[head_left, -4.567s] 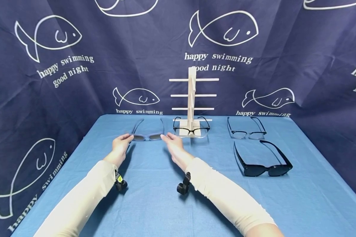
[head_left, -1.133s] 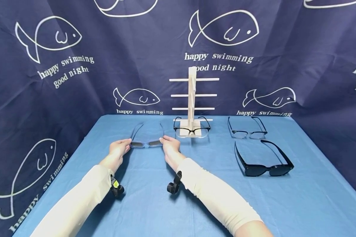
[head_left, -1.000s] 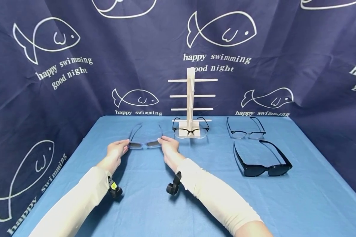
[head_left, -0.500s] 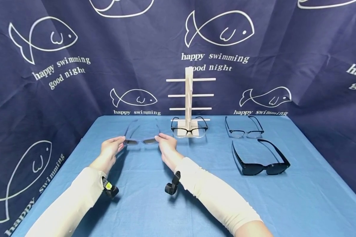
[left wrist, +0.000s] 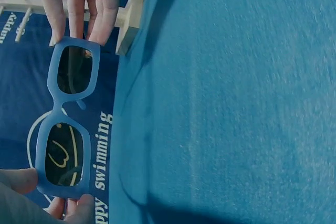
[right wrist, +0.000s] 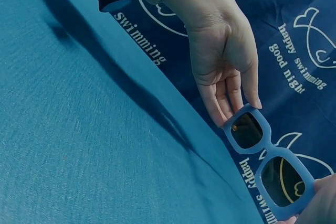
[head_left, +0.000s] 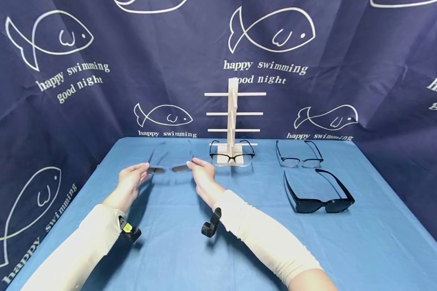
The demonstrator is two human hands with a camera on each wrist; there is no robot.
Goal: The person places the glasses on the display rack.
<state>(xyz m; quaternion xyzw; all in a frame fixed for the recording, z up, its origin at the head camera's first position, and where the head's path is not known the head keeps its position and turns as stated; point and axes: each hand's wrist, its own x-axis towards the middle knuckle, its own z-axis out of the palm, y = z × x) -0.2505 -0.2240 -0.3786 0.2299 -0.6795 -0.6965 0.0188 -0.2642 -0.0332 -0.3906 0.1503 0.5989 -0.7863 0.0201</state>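
Nearest are a person's two forearms in white sleeves (head_left: 266,234), reaching forward, each with a small black camera (head_left: 212,222) at the wrist. Both hands are over the blue cloth of the counter (head_left: 175,242). Toward the right side of the counter, black sunglasses (head_left: 308,205) stand with their arms spread and dark lenses facing the person.

A little farther, on the left side, blue-framed sunglasses (left wrist: 59,102) hang just above the cloth, gripped from both ends. The left hand (head_left: 129,182) pinches the left outer edge of the frame between thumb and fingers; the right hand (head_left: 204,178) pinches the right outer edge likewise. The arms of this pair point away, blurred.

Beyond the black sunglasses sit clear-lensed glasses (head_left: 300,160), arms open. Near the right hand, another clear pair with a black upper rim (head_left: 231,157) is in front of a wooden stand (head_left: 232,105) with pegs; whether it rests on the lowest peg is unclear. Behind everything hangs a navy curtain (head_left: 167,60) printed with white fish and lettering.
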